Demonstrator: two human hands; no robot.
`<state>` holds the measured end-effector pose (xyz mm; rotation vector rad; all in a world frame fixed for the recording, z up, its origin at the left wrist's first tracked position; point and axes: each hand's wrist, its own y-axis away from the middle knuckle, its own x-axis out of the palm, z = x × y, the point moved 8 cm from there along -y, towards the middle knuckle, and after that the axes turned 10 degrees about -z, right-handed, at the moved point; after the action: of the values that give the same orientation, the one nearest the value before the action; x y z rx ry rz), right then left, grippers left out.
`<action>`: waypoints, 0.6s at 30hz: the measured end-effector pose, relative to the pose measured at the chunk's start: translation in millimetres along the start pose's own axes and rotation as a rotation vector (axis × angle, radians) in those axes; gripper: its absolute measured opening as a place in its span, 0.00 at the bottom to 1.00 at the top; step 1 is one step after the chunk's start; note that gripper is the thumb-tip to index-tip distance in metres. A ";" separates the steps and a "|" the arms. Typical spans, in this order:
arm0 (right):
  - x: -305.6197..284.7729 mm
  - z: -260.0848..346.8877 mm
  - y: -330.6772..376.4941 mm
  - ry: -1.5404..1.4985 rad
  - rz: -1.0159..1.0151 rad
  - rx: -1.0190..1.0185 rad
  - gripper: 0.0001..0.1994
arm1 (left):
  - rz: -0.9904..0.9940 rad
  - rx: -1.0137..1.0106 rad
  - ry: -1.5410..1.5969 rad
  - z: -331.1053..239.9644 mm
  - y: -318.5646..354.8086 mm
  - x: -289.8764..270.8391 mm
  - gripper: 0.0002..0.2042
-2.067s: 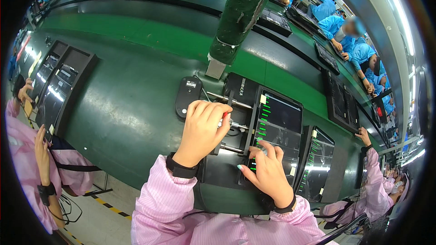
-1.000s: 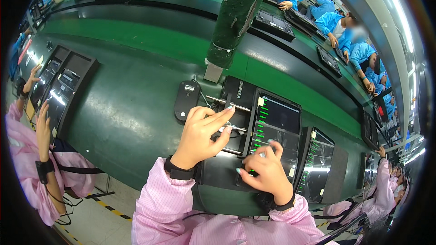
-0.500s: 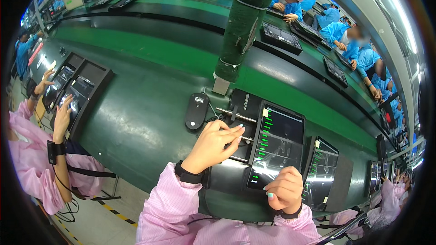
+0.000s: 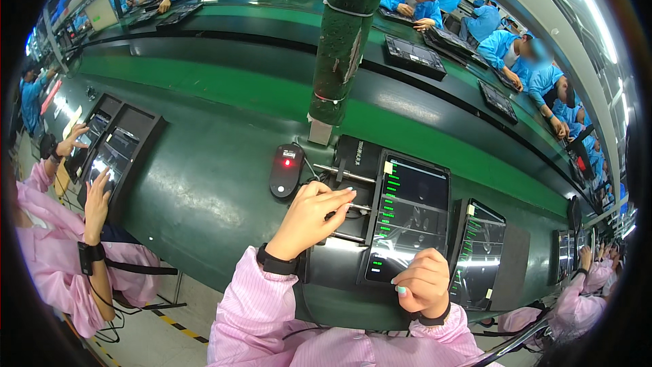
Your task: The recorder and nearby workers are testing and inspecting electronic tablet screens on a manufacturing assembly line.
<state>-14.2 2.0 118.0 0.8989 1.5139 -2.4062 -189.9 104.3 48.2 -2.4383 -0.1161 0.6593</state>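
A black tablet (image 4: 411,197) lies in front of me on a black test fixture with metal rods (image 4: 345,174). Rows of green text run down the left side of its lit screen, and a pale sticker sits at its upper left. My left hand (image 4: 311,221) is over the fixture's rods, thumb and fingertips drawn together beside the tablet's left edge; whatever they pinch is hidden. Curled above the tablet's lower right corner is my right hand (image 4: 424,281), its fingers closed and their inside out of sight. Left of the fixture lies a black mouse-shaped device (image 4: 286,170) with a red light.
A second lit tablet (image 4: 479,255) lies to the right beside a dark pad (image 4: 509,265). A green post (image 4: 336,61) rises behind the fixture. To the left, another person's hands (image 4: 97,204) work at a black tray (image 4: 139,153). People in blue sit across the green bench (image 4: 204,143).
The red light on the mouse-shaped device is now lit. The scene shifts slightly left in the view. My hands keep nearly the same pose over the fixture and the tablet.
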 end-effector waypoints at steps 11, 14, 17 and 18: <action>-46.0 -9.8 22.7 0.081 -0.481 0.154 0.19 | -0.331 -0.325 -0.661 60.9 17.5 -38.6 0.24; -47.7 -10.7 24.4 0.081 -0.504 0.157 0.19 | -0.195 -0.339 -0.689 70.4 21.8 -28.4 0.24; -48.7 -11.8 23.5 0.109 -0.489 0.167 0.18 | -0.185 -0.300 -0.703 72.2 24.4 -25.5 0.23; -50.2 -12.2 23.4 0.129 -0.479 0.172 0.18 | -0.210 -0.351 -0.662 76.7 26.1 -26.8 0.23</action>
<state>41.3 -7.4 124.7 0.8087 1.7562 -2.8999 -252.2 117.7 -8.5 -2.3712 -0.7966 1.4165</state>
